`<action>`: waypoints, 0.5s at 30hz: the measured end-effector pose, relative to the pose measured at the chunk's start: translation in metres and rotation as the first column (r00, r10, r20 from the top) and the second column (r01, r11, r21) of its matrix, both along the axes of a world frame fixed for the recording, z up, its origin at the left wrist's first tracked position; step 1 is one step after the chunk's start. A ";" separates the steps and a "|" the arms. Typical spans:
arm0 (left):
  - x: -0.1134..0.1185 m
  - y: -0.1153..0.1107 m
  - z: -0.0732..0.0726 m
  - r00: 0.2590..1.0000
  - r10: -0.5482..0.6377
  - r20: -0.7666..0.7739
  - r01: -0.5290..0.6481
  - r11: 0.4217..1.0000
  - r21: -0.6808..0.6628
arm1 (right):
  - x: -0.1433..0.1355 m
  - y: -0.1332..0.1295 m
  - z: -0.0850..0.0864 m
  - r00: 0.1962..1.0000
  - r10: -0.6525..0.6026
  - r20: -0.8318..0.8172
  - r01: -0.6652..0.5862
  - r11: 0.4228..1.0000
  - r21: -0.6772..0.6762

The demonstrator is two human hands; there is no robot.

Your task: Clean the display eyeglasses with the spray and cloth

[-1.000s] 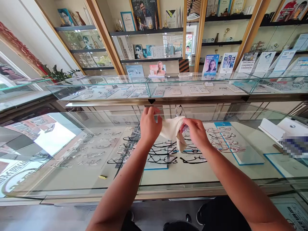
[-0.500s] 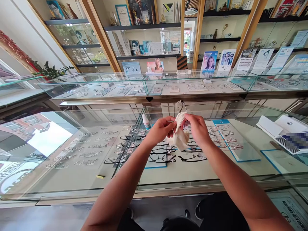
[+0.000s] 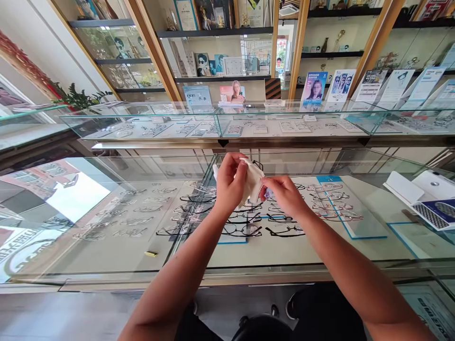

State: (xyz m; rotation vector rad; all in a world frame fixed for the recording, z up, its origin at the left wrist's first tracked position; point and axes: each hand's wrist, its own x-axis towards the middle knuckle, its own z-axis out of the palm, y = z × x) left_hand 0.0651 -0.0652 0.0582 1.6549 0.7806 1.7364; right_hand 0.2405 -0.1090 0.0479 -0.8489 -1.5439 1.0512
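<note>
A cream-coloured cloth (image 3: pixel 253 182) is held up between my hands over the glass display counter. My left hand (image 3: pixel 232 182) is closed on the cloth from the left, thumb uppermost. On the other side, my right hand (image 3: pixel 282 193) pinches the cloth's lower right edge. Part of a pair of glasses (image 3: pixel 259 165) with a thin dark rim sticks out behind the cloth's top; the cloth and fingers hide most of it. A white bottle (image 3: pixel 215 171) shows partly beside my left hand.
Several rows of glasses (image 3: pixel 241 230) lie under the glass below my hands, with pinkish frames (image 3: pixel 336 207) on a blue-edged tray to the right. An open white case (image 3: pixel 426 189) stands far right. A small yellow object (image 3: pixel 150 254) lies left. Another display case (image 3: pixel 284 137) stands behind.
My left hand has turned and risen, moving slightly left with the cloth. The cloth is more spread out. My right hand has dropped a little and now grips its edge.
</note>
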 end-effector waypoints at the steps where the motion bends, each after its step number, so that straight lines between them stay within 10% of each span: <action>1: 0.001 0.000 -0.001 1.000 0.018 -0.012 -0.018 1.000 0.006 | -0.001 0.000 -0.001 1.000 0.012 -0.001 -0.012 1.000 0.005; 15: 0.012 -0.015 0.000 0.995 -0.094 0.015 0.095 0.982 -0.163 | -0.002 -0.005 0.005 0.999 -0.036 -0.037 0.037 0.999 0.037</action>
